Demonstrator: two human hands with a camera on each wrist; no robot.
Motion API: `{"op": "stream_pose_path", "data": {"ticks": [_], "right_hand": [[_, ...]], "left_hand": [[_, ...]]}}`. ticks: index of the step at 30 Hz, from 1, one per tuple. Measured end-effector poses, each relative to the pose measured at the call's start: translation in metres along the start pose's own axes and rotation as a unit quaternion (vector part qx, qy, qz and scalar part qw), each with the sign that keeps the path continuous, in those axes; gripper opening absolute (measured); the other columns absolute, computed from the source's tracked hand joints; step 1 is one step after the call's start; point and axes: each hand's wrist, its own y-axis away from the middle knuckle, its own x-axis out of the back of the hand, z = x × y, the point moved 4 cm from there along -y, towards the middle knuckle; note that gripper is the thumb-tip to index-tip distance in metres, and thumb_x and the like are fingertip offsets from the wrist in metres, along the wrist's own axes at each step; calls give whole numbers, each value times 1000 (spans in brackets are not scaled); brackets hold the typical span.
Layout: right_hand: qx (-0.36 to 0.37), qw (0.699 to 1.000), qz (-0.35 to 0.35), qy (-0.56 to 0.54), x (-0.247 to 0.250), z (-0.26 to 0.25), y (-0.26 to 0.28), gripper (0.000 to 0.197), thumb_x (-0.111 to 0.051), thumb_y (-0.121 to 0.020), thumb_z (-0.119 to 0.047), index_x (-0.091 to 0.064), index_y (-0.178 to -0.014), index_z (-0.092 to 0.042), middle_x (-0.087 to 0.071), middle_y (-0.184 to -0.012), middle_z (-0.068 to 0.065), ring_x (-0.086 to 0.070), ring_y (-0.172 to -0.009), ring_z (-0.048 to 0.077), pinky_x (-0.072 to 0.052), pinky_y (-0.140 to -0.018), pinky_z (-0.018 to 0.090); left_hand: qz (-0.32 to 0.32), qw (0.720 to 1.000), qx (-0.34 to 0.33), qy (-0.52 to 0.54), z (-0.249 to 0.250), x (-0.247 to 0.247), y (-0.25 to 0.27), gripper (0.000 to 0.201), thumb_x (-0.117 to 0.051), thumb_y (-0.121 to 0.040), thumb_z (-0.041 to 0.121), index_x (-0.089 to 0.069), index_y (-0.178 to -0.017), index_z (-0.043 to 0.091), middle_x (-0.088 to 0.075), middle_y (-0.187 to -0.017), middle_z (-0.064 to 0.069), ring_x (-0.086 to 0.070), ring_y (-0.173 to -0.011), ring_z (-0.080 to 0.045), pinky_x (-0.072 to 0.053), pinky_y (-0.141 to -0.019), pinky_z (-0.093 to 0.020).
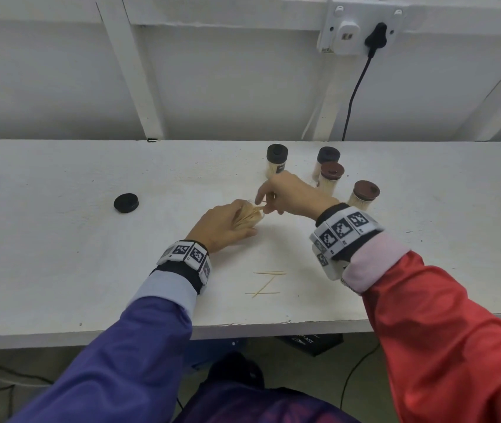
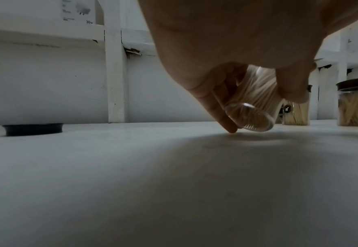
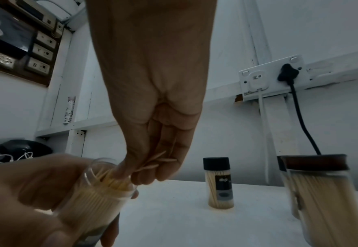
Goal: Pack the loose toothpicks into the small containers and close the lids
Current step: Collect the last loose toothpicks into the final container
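The left hand (image 1: 223, 222) is curled round a small clear plastic container (image 2: 256, 100), nearly full of pale wooden toothpicks and tipped toward the right hand (image 1: 289, 193), whose thumb and fingertips pinch a few toothpicks (image 3: 152, 164) at its open mouth. The likeliest slip, I judge, is crowding: sticks already packed at the rim could block the new ones, which then splay or drop onto the white table (image 1: 60, 270) (some loose toothpicks (image 1: 266, 283) already lie nearer the body than both hands). Tilting further could spill the contents. The loose black round lid (image 1: 126, 203) sits well out beyond the left hand.
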Motion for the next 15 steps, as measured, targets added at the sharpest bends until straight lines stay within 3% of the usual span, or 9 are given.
{"op": "stream_pose_path", "data": {"ticks": [3, 7, 9, 12, 15], "right_hand": [[-13, 998, 12, -62, 3, -2, -3, 20, -74, -78, 0, -59, -88, -6, -59, -59, -6, -57, -47, 10, -47, -52, 22], [-10, 996, -2, -92, -2, -5, -8, 10, -76, -75, 1, -68, -80, -3, -62, -58, -2, -57, -48, 11, -49, -53, 24], [-20, 994, -1, -107, -6, -5, -9, 8, -75, -78, -1, -71, -85, -1, -64, -64, 2, -59, -51, 13, -51, -53, 25], [-40, 987, -15, -153, -10, -5, -9, 9, -68, -86, 0, -70, -94, 1, -62, -66, 5, -59, -47, 8, -49, -50, 17], [-46, 985, -33, -160, -8, -5, -10, 16, -61, -89, 2, -71, -102, -1, -66, -78, 11, -60, -55, 11, -47, -52, 11]], "left_hand": [[-2, 1000, -13, 0, 3, 0, 0, 74, -58, -74, 63, -46, -135, 22, -64, -106, 2, -59, -95, -21, -47, -82, -37], [2, 1000, -7, -1, 1, 0, 0, 69, -58, -73, 62, -49, -129, 22, -60, -96, 7, -58, -88, -20, -45, -75, -34], [9, 1000, 0, 0, 0, 1, 0, 68, -58, -73, 62, -50, -127, 22, -60, -95, 8, -59, -87, -20, -44, -73, -33], [24, 1000, 15, 4, -3, 2, -1, 69, -58, -73, 62, -48, -129, 23, -64, -101, 6, -60, -91, -20, -47, -78, -36], [30, 999, 30, -6, -4, 3, -2, 66, -59, -75, 61, -48, -127, 22, -65, -103, 3, -60, -91, -22, -48, -78, -37]]}}
